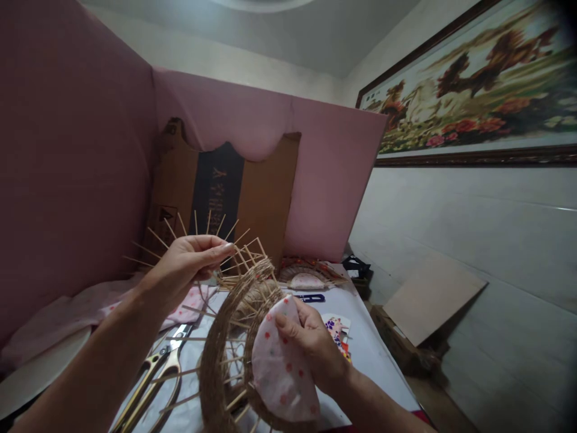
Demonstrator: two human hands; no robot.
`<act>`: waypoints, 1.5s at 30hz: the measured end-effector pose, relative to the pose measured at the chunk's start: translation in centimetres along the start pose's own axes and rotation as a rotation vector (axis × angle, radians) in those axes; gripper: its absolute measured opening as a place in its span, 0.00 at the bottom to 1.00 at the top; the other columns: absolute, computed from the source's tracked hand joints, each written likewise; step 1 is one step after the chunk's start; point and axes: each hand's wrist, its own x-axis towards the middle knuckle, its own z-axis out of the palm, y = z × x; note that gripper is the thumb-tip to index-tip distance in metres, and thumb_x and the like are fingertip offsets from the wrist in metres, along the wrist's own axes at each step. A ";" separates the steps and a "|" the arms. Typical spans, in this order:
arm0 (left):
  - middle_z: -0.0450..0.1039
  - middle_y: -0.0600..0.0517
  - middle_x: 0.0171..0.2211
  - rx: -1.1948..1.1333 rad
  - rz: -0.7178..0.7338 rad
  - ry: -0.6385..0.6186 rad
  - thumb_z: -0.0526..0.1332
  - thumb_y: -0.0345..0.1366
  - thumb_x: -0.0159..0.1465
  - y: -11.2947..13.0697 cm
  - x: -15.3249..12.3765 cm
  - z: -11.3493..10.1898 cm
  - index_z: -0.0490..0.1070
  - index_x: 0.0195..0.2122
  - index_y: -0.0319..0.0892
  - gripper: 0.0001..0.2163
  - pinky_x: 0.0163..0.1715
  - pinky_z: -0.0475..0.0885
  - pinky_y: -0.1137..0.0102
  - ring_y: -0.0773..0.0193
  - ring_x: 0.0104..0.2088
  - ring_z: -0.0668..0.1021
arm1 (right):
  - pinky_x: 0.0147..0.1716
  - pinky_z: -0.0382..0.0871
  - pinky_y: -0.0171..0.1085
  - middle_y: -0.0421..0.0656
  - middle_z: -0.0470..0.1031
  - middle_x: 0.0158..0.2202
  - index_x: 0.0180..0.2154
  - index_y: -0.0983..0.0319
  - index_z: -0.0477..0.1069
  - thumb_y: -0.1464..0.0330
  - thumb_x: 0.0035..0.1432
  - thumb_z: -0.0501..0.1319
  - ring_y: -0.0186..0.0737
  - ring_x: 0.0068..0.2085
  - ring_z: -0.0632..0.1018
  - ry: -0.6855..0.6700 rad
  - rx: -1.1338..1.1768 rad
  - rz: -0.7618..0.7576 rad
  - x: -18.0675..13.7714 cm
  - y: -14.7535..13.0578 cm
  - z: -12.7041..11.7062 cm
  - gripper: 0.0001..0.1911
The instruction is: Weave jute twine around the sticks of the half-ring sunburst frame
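Observation:
A half-woven jute basket [216,355] with many thin wooden sticks [246,255] poking out is tilted on its side over the table. My left hand [192,260] is closed, its fingers pinching the sticks at the basket's upper rim. My right hand [311,340] is closed on a round white pad with red dots [279,373], pressing it against the basket's base. A ball of jute twine [256,297] shows inside the basket.
Scissors [157,376] lie on the white table [365,355] under my left forearm. Pink dotted cloth [72,316] lies at the left. Another stick basket [306,273], a blue tool [311,297] and printed cloth pieces [336,328] lie behind. Pink boards and cardboard [265,198] stand behind.

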 end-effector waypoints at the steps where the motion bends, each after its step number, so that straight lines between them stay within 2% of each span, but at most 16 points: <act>1: 0.57 0.59 0.14 0.022 0.026 0.029 0.70 0.43 0.47 0.1 0.0 0.0 0.72 0.20 0.39 0.13 0.14 0.47 0.77 0.77 0.15 0.56 | 0.24 0.58 0.28 0.36 0.65 0.24 0.30 0.63 0.64 0.58 0.48 0.67 0.27 0.25 0.65 -0.001 0.000 0.001 0.0 0.0 0.0 0.18; 4: 0.58 0.59 0.14 0.086 0.076 0.085 0.70 0.44 0.46 0.3 0.3 -0.1 0.72 0.20 0.39 0.13 0.14 0.47 0.76 0.77 0.15 0.56 | 0.25 0.59 0.28 0.36 0.65 0.25 0.30 0.63 0.64 0.58 0.48 0.67 0.28 0.25 0.66 0.000 -0.008 0.010 0.1 0.1 0.0 0.18; 9: 0.56 0.59 0.13 0.128 0.074 0.076 0.70 0.45 0.46 0.8 1.2 -0.3 0.73 0.21 0.39 0.14 0.14 0.46 0.76 0.76 0.15 0.54 | 0.26 0.59 0.29 0.37 0.65 0.26 0.30 0.63 0.64 0.58 0.48 0.67 0.29 0.26 0.66 0.008 -0.052 0.024 0.2 0.2 0.0 0.18; 12: 0.58 0.58 0.14 0.218 0.132 0.079 0.69 0.45 0.48 1.3 1.1 -0.2 0.74 0.23 0.39 0.13 0.14 0.49 0.77 0.76 0.16 0.57 | 0.25 0.59 0.29 0.37 0.66 0.26 0.31 0.63 0.64 0.57 0.48 0.66 0.29 0.26 0.66 0.006 -0.056 0.028 0.3 0.1 0.1 0.18; 15: 0.65 0.55 0.18 0.413 0.236 0.056 0.67 0.44 0.51 1.8 0.5 0.1 0.75 0.24 0.40 0.11 0.17 0.55 0.76 0.73 0.19 0.63 | 0.28 0.60 0.30 0.38 0.67 0.28 0.32 0.63 0.65 0.57 0.49 0.66 0.30 0.28 0.67 0.020 -0.055 0.009 0.3 0.0 0.1 0.18; 19: 0.68 0.54 0.19 0.633 0.358 -0.050 0.63 0.42 0.55 1.6 -0.7 0.8 0.75 0.24 0.41 0.10 0.19 0.60 0.75 0.70 0.21 0.68 | 0.27 0.59 0.30 0.38 0.66 0.27 0.31 0.64 0.65 0.57 0.49 0.66 0.30 0.27 0.66 0.052 -0.071 -0.006 0.4 -0.1 -0.1 0.18; 24: 0.71 0.52 0.28 0.923 0.713 -0.148 0.58 0.34 0.60 0.7 -2.2 2.4 0.73 0.26 0.41 0.08 0.28 0.65 0.73 0.68 0.27 0.72 | 0.27 0.58 0.30 0.37 0.65 0.26 0.30 0.63 0.65 0.56 0.48 0.66 0.30 0.28 0.65 0.068 -0.113 -0.013 0.6 -0.2 -0.3 0.18; 26: 0.72 0.50 0.32 0.977 0.784 -0.166 0.57 0.32 0.61 0.6 -2.6 2.8 0.72 0.27 0.41 0.08 0.31 0.66 0.72 0.66 0.31 0.73 | 0.28 0.59 0.30 0.37 0.65 0.26 0.30 0.63 0.65 0.56 0.48 0.66 0.30 0.28 0.65 0.066 -0.127 -0.025 0.6 -0.3 -0.4 0.18; 30: 0.73 0.52 0.29 0.974 0.755 -0.133 0.57 0.34 0.61 0.3 -2.7 2.3 0.72 0.27 0.42 0.07 0.30 0.66 0.71 0.65 0.30 0.73 | 0.26 0.58 0.30 0.36 0.65 0.25 0.29 0.63 0.64 0.55 0.49 0.66 0.30 0.27 0.64 0.059 -0.129 -0.021 0.5 -0.3 -0.4 0.19; 36: 0.77 0.53 0.27 0.938 0.653 0.068 0.60 0.38 0.60 -0.8 -2.5 0.7 0.74 0.30 0.44 0.06 0.27 0.67 0.72 0.66 0.26 0.76 | 0.25 0.58 0.30 0.37 0.65 0.25 0.29 0.63 0.64 0.55 0.48 0.66 0.30 0.26 0.65 0.084 -0.074 -0.035 0.6 0.0 -0.4 0.19; 45: 0.77 0.52 0.25 0.871 0.493 0.171 0.62 0.45 0.57 -0.8 -3.0 0.2 0.77 0.31 0.44 0.10 0.22 0.66 0.72 0.65 0.24 0.75 | 0.25 0.58 0.30 0.37 0.65 0.25 0.30 0.63 0.64 0.58 0.50 0.65 0.29 0.25 0.65 0.069 -0.024 -0.019 0.3 0.0 -0.3 0.17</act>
